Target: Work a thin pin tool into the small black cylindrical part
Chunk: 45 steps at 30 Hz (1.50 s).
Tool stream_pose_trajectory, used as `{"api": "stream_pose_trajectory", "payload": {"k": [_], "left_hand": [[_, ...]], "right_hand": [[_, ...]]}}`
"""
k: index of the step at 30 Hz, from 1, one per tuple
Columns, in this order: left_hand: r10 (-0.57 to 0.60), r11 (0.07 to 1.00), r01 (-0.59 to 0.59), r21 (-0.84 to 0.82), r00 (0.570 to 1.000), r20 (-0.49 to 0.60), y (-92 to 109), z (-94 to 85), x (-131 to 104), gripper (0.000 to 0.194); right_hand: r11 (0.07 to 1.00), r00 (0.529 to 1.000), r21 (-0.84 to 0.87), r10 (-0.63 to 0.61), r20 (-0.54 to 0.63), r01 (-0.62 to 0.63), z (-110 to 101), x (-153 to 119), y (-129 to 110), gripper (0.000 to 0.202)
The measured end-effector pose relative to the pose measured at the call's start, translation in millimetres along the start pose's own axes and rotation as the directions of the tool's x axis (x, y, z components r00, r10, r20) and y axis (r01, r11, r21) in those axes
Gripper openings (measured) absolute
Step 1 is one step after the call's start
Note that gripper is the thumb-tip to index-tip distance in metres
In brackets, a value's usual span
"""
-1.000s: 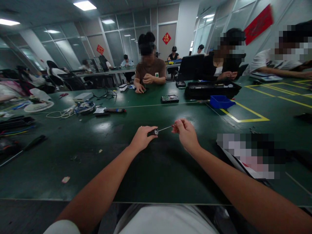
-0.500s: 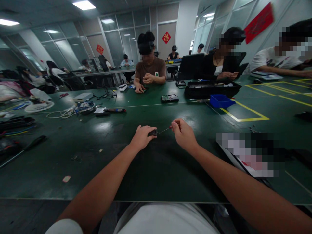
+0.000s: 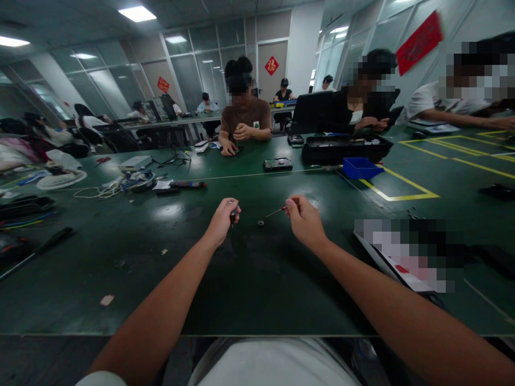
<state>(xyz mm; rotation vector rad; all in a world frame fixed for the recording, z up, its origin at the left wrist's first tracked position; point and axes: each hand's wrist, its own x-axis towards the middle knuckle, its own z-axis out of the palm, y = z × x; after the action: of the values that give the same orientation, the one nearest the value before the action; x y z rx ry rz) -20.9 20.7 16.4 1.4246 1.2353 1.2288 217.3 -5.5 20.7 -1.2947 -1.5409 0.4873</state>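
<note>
Dark cylindrical piece (image 3: pixel 233 213) sits in the L hand (image 3: pixel 221 219), over the green worktop (image 3: pixel 241 284), at about 9 o'clock from the small round part (image 3: pixel 260 223); for good control, prob. best to grip it firmly w/ the palm steady, its end left uncovered & angled for a clear view; the round part lies loose on the worktop btwn the hands, so any touch on it should be light, as it could roll or skid; the red-handled screwdriver (image 3: pixel 275 212) wants a low, steady slant & a soft pinch, its tip clear of the L fingers.

L hand: closed, thumb & fingers clamped on the cylindrical piece, part of it showing btwn them; R hand (image 3: pixel 301 214), at approx. 2–3 o'clock from the round part: fingertips together on the screwdriver's handle, shaft slanting down toward 8 o'clock; its tip is v. near the round part, though contact can't be confirmed.

Beyond, w/ the round part as clock centre: a hard drive (image 3: pixel 277 164) at 1 o'clock; a blue bin (image 3: pixel 361 168) at 2.
</note>
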Motion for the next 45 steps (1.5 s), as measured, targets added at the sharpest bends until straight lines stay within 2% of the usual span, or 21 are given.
{"api": "stream_pose_trajectory", "payload": {"k": [3, 6, 9, 11, 14, 18, 21, 25, 28, 31, 33, 36, 38, 40, 42, 45], "left_hand": [[0.042, 0.965, -0.046, 0.258, 0.999, 0.02, 4.4, 0.9, -6.5, 0.035], [0.107, 0.837, -0.146, 0.528, 0.989, 0.105, 7.7, 5.8, -14.5, 0.034], [0.138, 0.705, -0.278, 0.652, 0.956, 0.258, 6.4, 15.2, -17.6, 0.026], [0.121, 0.608, -0.343, 0.716, 0.931, 0.344, 3.1, 22.2, -16.0, 0.029], [0.085, 0.489, -0.395, 0.778, 0.909, 0.408, -2.5, 31.0, -10.1, 0.037], [0.037, 0.467, -0.414, 0.782, 0.892, 0.45, -5.6, 40.0, -3.3, 0.03], [0.025, 0.466, -0.393, 0.793, 0.901, 0.432, -3.9, 43.4, -2.2, 0.02], [0.043, 0.524, -0.351, 0.776, 0.921, 0.388, 0.6, 35.9, -0.8, 0.02], [0.105, 0.642, -0.296, 0.707, 0.948, 0.301, 4.7, 18.7, 5.6, 0.025], [0.153, 0.751, -0.218, 0.624, 0.976, 0.158, 8.3, -6.1, 14.9, 0.026], [0.129, 0.83, -0.133, 0.542, 0.991, 0.046, 9.4, -25.6, 19.2, 0.024], [0.042, 0.948, 0.001, 0.317, 0.991, -0.128, 8.2, -59.0, 19.0, 0.028], [-0.029, 0.985, 0.064, 0.158, 0.976, -0.214, 7.0, -83.6, 14.3, 0.03], [-0.086, 0.993, 0.104, 0.049, 0.952, -0.294, 7.3, -109.0, 6.7, 0.023], [-0.181, 0.983, 0.16, -0.086, 0.886, -0.426, 10.3, -133.9, -2.8, 0.014], [-0.242, 0.97, 0.189, -0.152, 0.791, -0.562, 18.7, -169.3, -19.2, 0.011]], "right_hand": [[1.0, 1.0, 0.024, 0.006, -0.011, -0.006, -0.6, 0.3, -0.3, 0.024], [0.999, 0.999, 0.049, 0.01, -0.032, -0.009, -1.6, 0.6, -2.4, 0.024], [0.999, 0.998, 0.048, 0.015, -0.054, -0.012, -2.6, 1.0, -4.0, 0.024], [0.999, 0.998, 0.05, 0.016, -0.059, -0.013, -2.9, 1.4, -3.8, 0.025], [0.999, 0.999, 0.044, 0.007, -0.05, -0.005, -2.6, 1.9, -2.1, 0.025], [1.0, 1.0, 0.009, 0.0, -0.015, 0.0, -1.7, 1.5, 0.4, 0.026], [1.0, 1.0, 0.019, 0.003, 0.004, -0.003, -1.6, 0.8, 1.2, 0.027], [1.0, 1.0, 0.01, 0.002, 0.017, -0.003, -2.3, 0.1, 1.2, 0.028], [1.0, 1.0, 0.016, -0.004, 0.015, 0.004, -2.0, 0.1, 2.3, 0.028], [0.999, 1.0, 0.033, -0.016, 0.011, 0.016, -1.0, 0.5, 4.4, 0.027], [0.999, 1.0, 0.047, -0.026, 0.008, 0.026, -0.3, 0.6, 5.0, 0.028], [0.998, 1.0, 0.053, -0.029, 0.012, 0.028, -0.1, -0.1, 3.4, 0.028], [0.998, 1.0, 0.053, -0.023, 0.019, 0.022, -0.1, -1.0, 1.4, 0.027], [0.998, 0.999, 0.054, -0.019, 0.028, 0.018, 0.0, -1.8, -0.3, 0.027], [0.998, 0.999, 0.054, -0.019, 0.036, 0.017, 0.4, -2.4, -0.9, 0.026], [0.998, 0.999, 0.057, -0.023, 0.04, 0.021, 1.3, -2.7, -0.2, 0.026]]}}
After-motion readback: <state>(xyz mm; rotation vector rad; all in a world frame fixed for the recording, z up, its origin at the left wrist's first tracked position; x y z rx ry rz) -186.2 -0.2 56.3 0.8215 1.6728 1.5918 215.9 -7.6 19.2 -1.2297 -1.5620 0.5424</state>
